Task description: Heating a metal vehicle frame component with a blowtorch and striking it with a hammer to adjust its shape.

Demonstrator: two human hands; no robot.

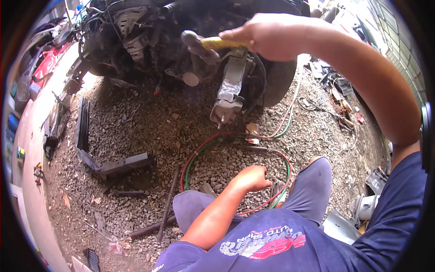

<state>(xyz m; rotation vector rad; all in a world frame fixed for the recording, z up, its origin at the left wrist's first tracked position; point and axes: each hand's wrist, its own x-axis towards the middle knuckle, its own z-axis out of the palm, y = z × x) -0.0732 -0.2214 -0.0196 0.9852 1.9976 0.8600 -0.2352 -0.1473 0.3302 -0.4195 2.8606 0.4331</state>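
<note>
Raised at the front of a stripped vehicle, my right hand (267,38) is closed around the yellow handle of a hammer (199,47). The dark, rounded hammer head points left, just above and left of a silver metal frame rail (232,81). This rail juts toward me from the vehicle and ends in a bracket with a bolt-like tip. Lower down, between my knees, my left hand (253,178) hangs with its fingers curled in. Whatever the left hand holds, if anything, is hidden under it.
A red and green twin hose (185,174) loops on the gravel before me. Bent dark metal beams (124,165) and rods (168,204) lie to the left. A tire (278,86) stands right of the rail. Scrap parts (337,84) litter the far right.
</note>
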